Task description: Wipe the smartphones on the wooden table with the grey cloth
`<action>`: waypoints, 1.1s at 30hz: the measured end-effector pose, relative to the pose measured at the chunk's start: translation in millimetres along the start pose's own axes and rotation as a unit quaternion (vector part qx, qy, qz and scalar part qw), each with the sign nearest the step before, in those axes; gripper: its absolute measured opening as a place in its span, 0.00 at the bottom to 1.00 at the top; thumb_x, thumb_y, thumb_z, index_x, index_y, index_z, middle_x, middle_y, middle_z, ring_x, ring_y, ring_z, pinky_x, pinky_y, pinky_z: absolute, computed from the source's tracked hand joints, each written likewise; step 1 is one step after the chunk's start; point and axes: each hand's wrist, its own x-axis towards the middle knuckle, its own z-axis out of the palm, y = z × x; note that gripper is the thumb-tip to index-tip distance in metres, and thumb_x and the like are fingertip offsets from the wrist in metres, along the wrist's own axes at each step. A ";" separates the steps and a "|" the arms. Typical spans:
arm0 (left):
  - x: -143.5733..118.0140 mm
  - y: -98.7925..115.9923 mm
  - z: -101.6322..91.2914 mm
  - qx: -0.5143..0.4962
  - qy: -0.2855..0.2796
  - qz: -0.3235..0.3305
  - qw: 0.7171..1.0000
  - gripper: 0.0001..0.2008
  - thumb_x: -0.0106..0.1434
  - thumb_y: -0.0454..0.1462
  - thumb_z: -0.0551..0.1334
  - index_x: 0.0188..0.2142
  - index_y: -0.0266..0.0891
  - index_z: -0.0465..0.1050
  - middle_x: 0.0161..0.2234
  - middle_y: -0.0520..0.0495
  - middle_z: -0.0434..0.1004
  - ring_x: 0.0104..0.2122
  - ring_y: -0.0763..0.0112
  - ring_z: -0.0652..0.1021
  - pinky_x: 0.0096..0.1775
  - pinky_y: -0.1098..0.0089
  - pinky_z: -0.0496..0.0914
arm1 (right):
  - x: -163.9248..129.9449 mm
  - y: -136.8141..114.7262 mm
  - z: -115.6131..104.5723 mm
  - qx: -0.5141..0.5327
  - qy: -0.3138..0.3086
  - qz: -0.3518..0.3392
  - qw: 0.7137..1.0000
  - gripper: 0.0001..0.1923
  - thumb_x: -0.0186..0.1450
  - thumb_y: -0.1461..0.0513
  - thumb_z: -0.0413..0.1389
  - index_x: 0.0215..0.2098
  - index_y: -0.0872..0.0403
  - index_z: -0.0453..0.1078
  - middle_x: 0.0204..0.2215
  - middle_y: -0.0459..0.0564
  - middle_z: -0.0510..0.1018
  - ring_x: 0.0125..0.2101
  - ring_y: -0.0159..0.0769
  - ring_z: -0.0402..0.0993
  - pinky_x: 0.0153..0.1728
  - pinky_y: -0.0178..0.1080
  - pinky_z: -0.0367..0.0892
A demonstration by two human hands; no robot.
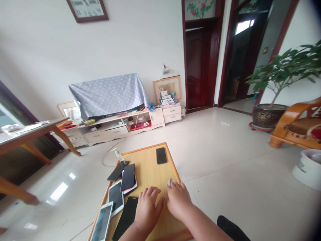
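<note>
My right hand (177,198) is closed on a small crumpled white wipe (171,182), near the right edge of the wooden table (146,157). My left hand (147,206) lies over the table with its fingers apart and nothing visible in them. Just left of it is a large black device with a dark screen (126,214), partly covered by my wrist. A dark phone (161,155) lies alone towards the far right corner. At the left side are a white tablet (116,195), a white phone (102,221) and a dark phone with a red edge (128,176), overlapping others.
A pump bottle (117,154) stands at the table's far left corner. A cloth-covered television (110,93) sits on a low white cabinet (105,134) by the wall. A potted plant (268,113) and wooden chair (288,134) are right; another table (32,134) is left.
</note>
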 end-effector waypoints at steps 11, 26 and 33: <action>-125.8 -54.8 -40.7 0.088 0.064 -0.140 0.984 0.18 0.66 0.44 0.57 0.53 0.47 0.73 0.57 0.44 0.72 0.56 0.53 0.70 0.53 0.53 0.66 | -11.9 -14.5 20.1 -0.052 -0.047 -0.003 0.998 0.29 0.66 0.55 0.50 0.63 0.56 0.65 0.65 0.60 0.64 0.65 0.50 0.56 0.64 0.51 0.46; -85.9 -37.9 -20.0 -0.029 -0.004 -0.110 0.993 0.20 0.67 0.41 0.54 0.56 0.44 0.71 0.60 0.42 0.69 0.60 0.57 0.67 0.61 0.54 0.62 | -16.9 -28.9 28.8 -0.045 -0.028 -0.026 0.998 0.31 0.67 0.58 0.50 0.67 0.56 0.60 0.67 0.61 0.59 0.68 0.50 0.50 0.66 0.60 0.30; -78.8 -41.6 -19.0 0.012 0.005 -0.167 0.986 0.36 0.59 0.51 0.62 0.64 0.43 0.60 0.62 0.41 0.66 0.61 0.53 0.65 0.62 0.54 0.56 | -11.0 -21.4 24.3 -0.019 -0.024 -0.041 0.999 0.28 0.67 0.62 0.48 0.66 0.51 0.61 0.66 0.56 0.63 0.67 0.47 0.53 0.65 0.62 0.34</action>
